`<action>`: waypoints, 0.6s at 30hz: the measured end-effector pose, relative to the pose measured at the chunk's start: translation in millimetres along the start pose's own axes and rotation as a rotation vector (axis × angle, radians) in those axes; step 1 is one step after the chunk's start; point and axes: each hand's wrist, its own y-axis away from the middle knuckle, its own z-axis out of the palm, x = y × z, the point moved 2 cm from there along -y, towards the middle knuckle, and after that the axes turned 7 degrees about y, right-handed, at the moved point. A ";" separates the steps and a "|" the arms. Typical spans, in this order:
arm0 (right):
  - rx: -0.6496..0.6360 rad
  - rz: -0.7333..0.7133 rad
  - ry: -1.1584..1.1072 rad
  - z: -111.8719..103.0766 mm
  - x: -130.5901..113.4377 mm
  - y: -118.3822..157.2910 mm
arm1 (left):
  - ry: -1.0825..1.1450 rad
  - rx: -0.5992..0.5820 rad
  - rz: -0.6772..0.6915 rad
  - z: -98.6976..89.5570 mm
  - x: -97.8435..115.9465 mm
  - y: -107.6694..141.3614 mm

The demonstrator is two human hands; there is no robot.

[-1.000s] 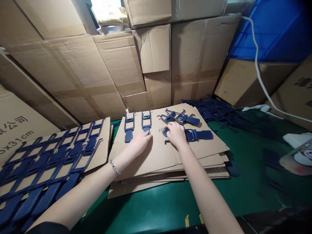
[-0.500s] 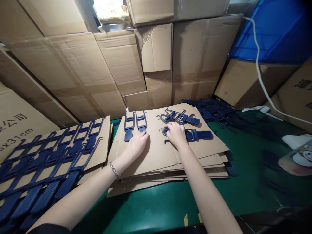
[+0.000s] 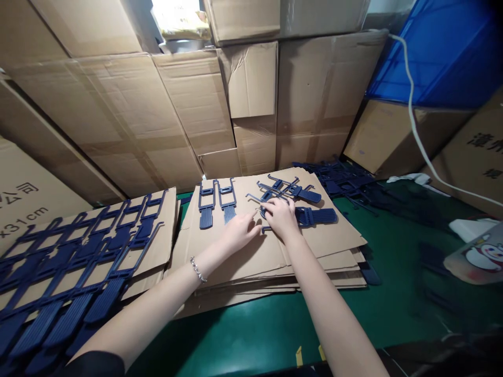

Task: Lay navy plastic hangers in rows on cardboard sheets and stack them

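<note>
while the right hand [image 3: 282, 217] is curled over some navy brackets [image 3: 324, 215] on the cardboard stack [image 3: 257, 262] (can't tell if it's gripping one), the left hand [image 3: 238, 232] is just beside them, half open, seemingly holding nothing.

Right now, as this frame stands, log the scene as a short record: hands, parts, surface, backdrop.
Left hand: beside the right hand, thumb and fingers apart
Right hand: on a dark blue bracket; grip unclear
Laid side by side: two brackets
Under both hands: stacked cardboard sheets
Far right: bracket heap
Far left: bracket rows
Table: green
Backdrop: cardboard boxes
</note>
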 end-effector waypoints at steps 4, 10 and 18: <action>-0.014 -0.090 -0.036 1.2 -4.8 1.3 | 0.234 0.041 -0.095 9.5 -9.0 -23.5; 0.033 -0.095 -0.162 0.2 -9.6 0.7 | 0.531 0.065 -0.251 15.6 -24.3 -42.5; 0.263 0.052 -0.089 -5.5 -6.1 2.6 | 0.814 0.306 -0.379 -11.3 -33.1 -54.0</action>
